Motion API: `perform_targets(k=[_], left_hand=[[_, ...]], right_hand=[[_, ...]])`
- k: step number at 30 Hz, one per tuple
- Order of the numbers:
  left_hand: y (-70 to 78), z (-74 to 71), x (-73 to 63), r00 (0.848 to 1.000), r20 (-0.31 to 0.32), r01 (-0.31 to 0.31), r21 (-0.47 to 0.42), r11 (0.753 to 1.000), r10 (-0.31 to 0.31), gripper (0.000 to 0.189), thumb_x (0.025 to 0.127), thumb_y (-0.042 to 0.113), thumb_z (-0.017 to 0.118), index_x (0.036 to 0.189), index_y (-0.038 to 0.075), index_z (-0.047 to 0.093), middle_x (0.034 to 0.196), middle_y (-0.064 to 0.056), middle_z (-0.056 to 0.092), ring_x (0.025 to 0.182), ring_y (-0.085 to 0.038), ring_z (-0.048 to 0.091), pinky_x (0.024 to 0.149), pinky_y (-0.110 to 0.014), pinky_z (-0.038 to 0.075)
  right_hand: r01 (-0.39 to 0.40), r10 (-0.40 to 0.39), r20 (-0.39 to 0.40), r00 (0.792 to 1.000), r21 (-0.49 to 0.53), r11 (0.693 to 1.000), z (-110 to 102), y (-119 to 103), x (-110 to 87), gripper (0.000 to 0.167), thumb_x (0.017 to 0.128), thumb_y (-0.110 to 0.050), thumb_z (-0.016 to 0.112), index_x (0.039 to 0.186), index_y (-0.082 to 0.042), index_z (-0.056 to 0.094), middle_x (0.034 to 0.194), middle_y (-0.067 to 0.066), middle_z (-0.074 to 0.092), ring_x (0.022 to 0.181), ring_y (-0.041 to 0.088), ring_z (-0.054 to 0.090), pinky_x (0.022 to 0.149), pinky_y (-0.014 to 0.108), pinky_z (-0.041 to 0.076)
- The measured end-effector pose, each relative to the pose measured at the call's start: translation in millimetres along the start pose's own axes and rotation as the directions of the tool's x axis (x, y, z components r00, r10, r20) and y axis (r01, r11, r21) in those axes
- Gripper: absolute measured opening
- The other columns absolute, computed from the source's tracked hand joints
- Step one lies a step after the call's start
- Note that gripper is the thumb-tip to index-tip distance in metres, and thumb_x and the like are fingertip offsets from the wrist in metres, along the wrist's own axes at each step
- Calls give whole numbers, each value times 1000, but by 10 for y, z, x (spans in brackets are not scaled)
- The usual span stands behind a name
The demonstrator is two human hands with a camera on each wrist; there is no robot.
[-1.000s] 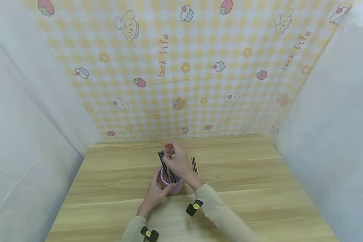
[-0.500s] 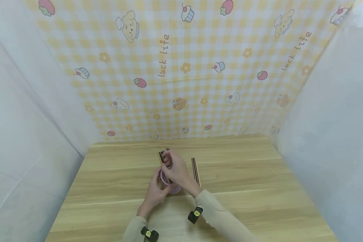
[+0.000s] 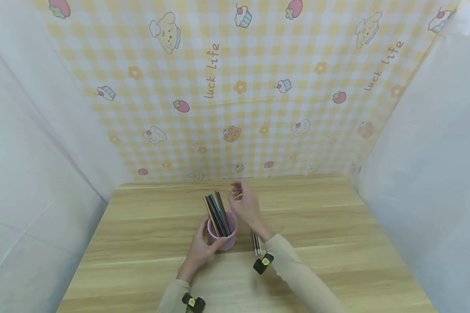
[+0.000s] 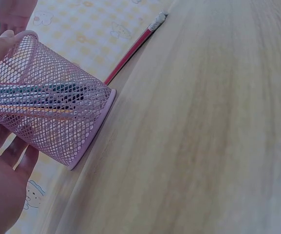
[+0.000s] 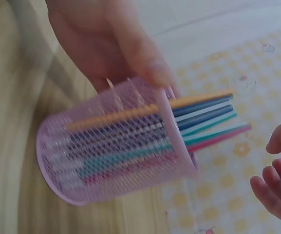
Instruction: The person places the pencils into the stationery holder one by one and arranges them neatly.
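Note:
A pink mesh pencil cup (image 3: 229, 244) stands upright on the table, and my left hand (image 3: 199, 251) grips its left side with the thumb at the rim. Several pencils (image 3: 215, 211) lean out of the cup toward the back left. Orange, blue, teal and red ones show through the mesh in the right wrist view. My right hand (image 3: 246, 205) hovers to the right of the pencil tops, fingers loosely bent, with nothing in them. Beneath my right wrist lie a few loose pencils (image 3: 256, 245), partly hidden by it. In the left wrist view a red pencil (image 4: 135, 48) with a white eraser lies behind the cup.
The wood-grain table (image 3: 149, 234) runs back to a yellow checked cloth (image 3: 258, 108) with cartoon prints. White sheets (image 3: 35, 174) hang along both sides. Each wrist wears a black camera strap.
My right hand has placed an orange pencil in the cup, let go and moved away to the right. My left hand keeps its grip on the cup.

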State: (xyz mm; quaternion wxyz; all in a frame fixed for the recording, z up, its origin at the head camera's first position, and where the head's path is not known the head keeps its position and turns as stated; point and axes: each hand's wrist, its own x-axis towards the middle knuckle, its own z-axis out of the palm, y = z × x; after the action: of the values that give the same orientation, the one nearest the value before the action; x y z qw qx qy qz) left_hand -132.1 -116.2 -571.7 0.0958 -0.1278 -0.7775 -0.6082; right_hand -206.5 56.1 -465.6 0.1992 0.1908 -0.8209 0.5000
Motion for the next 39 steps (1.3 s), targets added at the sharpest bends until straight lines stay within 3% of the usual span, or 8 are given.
perform_targets(k=[9, 16, 19, 21, 28, 39], left_hand=[[37, 11, 3, 1000, -6, 17, 16, 1000, -17, 84, 78, 9, 85, 149, -1, 41, 144, -24, 55, 130, -40, 55, 112, -59, 43], [393, -53, -9, 1000, 20, 19, 18, 1000, -19, 82, 79, 9, 84, 146, -9, 41, 143, -27, 55, 128, -43, 56, 111, -62, 42], [438, -60, -14, 1000, 14, 16, -1, 1000, -16, 80, 78, 8, 84, 145, -8, 42, 141, -26, 56, 127, -43, 56, 111, -63, 42], [423, -46, -18, 1000, 5, 19, -24, 1000, -19, 80, 78, 6, 84, 145, -7, 43, 141, -26, 57, 128, -43, 56, 112, -64, 40], [7, -5, -8, 1000, 17, 20, -24, 1000, -19, 81, 81, 18, 86, 149, 12, 43, 147, -14, 55, 136, -35, 51, 118, -59, 34], [37, 22, 0, 1000, -8, 20, 1, 1000, -20, 81, 79, 7, 85, 148, 4, 43, 145, -19, 56, 134, -36, 52, 117, -60, 34]], right_hand=[[-91, 91, -43, 995, -21, 996, -244, 235, 179, 30, 87, 3, 63, 117, 7, 58, 101, 20, 64, 87, 30, 65, 74, 35, 62], [-146, 141, -61, 988, -83, 986, -309, 470, 161, 34, 84, 6, 64, 117, 6, 58, 103, 21, 64, 88, 30, 65, 77, 37, 62], [-157, 152, -59, 987, -108, 982, -316, 545, 130, 33, 83, 6, 64, 116, 7, 58, 102, 20, 64, 87, 30, 64, 78, 39, 62], [-162, 156, -55, 986, -127, 979, -318, 595, 104, 33, 82, 6, 63, 115, 6, 58, 101, 19, 63, 87, 30, 64, 79, 40, 61], [-259, 260, -16, 965, -176, 950, -327, 757, 7, 33, 82, 3, 64, 115, 3, 60, 100, 19, 65, 87, 31, 65, 81, 44, 58], [-341, 382, 114, 917, -271, 900, -332, 936, -174, 41, 77, 6, 64, 119, 6, 62, 96, 15, 65, 87, 26, 62, 77, 40, 58]])
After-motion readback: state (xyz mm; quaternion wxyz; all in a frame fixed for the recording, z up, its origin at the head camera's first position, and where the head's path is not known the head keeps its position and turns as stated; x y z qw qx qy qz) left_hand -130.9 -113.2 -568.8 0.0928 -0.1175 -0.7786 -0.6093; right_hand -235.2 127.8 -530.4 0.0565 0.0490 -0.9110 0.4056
